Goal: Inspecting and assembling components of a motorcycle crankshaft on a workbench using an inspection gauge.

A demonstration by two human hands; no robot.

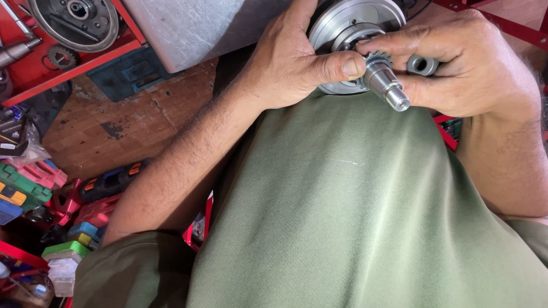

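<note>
I keep my left hand (290,65) wrapped tight around the round metal hub (352,23) held above my lap while my right hand (470,63) pinches the small gear (370,61) square on its threaded shaft (387,86), turning without cocking it.

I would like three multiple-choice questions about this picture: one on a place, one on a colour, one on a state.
1. Where is the small gear?
A. on the threaded shaft
B. on the floor
C. in the red tray

2. What colour is the shirt?
A. white
B. olive green
C. blue

3. How is the round metal part held?
A. lying unheld on the bench
B. by one hand only
C. by both hands

Answers: 1 A, the small gear sits around the threaded shaft. 2 B, the shirt is olive green. 3 C, left hand and right hand both grip the round metal part.
</note>
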